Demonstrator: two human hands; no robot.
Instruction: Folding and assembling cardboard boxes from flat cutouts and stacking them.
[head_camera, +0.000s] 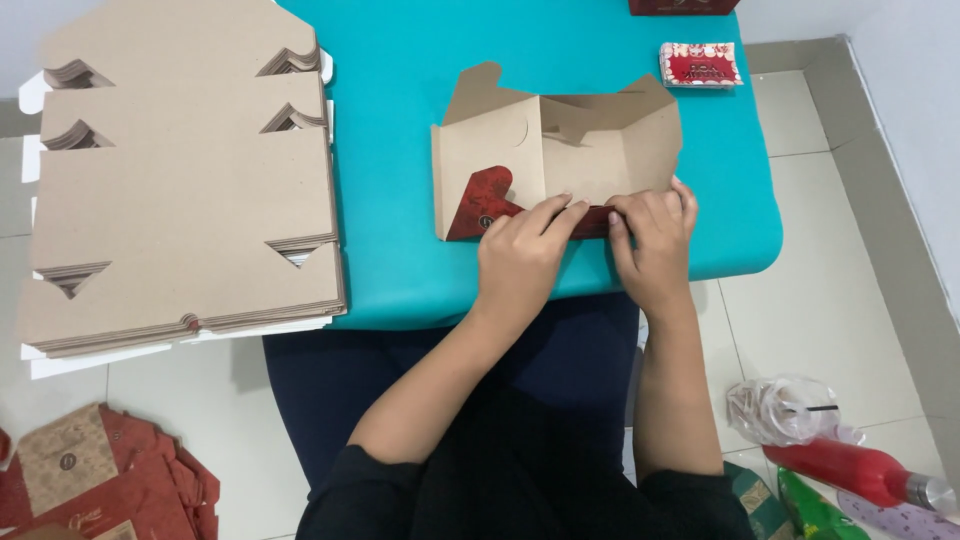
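A flat cardboard box blank (560, 150), brown inside and red outside, lies on the teal table (400, 60). Its near flap is folded up, showing a red corner (485, 200). My left hand (520, 255) presses the folded red edge with its fingers pointing right. My right hand (655, 240) presses the same edge at the blank's right end, fingers bent over it. Both hands grip the fold.
A thick stack of unfolded brown box blanks (185, 180) covers the table's left side. A small red patterned pack (700, 64) lies at the far right. On the tiled floor are folded red boxes (100, 490) at left, and a red bottle (860, 470) and plastic bag (790, 410) at right.
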